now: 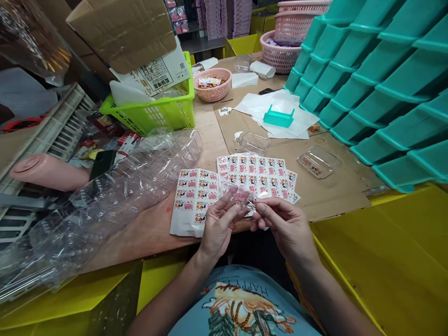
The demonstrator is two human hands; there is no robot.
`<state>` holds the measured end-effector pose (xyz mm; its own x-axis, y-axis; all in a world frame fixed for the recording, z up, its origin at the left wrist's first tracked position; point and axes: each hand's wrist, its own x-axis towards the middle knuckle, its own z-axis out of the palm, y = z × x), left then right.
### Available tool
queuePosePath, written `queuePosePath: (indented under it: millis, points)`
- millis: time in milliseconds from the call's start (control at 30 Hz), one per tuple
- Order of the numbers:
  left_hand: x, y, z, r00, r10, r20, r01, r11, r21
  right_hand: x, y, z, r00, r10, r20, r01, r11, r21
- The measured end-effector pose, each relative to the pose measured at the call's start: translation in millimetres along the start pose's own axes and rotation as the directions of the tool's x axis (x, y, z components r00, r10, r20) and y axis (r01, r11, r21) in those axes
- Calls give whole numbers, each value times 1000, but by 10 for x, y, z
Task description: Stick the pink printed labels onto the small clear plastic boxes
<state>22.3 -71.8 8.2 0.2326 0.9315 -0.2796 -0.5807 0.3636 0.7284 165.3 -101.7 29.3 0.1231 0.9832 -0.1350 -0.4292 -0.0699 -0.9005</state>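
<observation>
A small clear plastic box is in my left hand, held between thumb and fingers above the table's near edge. On it shows a pink printed sticker with an orange-and-black cartoon at its right end. The thumb and forefinger of my right hand are pinched together at that end of the sticker; the exact contact is too small to make out. Just beyond my hands lie sheets of the same stickers, overlapping, and another sticker sheet lies left of my left hand.
Nested clear plastic boxes run along the left. A stickered clear box and a plain one sit on cardboard. Teal trays are stacked high at right. Behind stand a green basket and pink baskets.
</observation>
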Motion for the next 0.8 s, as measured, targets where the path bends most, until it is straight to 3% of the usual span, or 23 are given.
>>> queuePosePath:
  millis: [800]
  points:
    - [-44, 14, 76, 998, 19, 58, -20, 1000, 23, 25, 114, -5, 999, 23, -38, -24, 1000, -7]
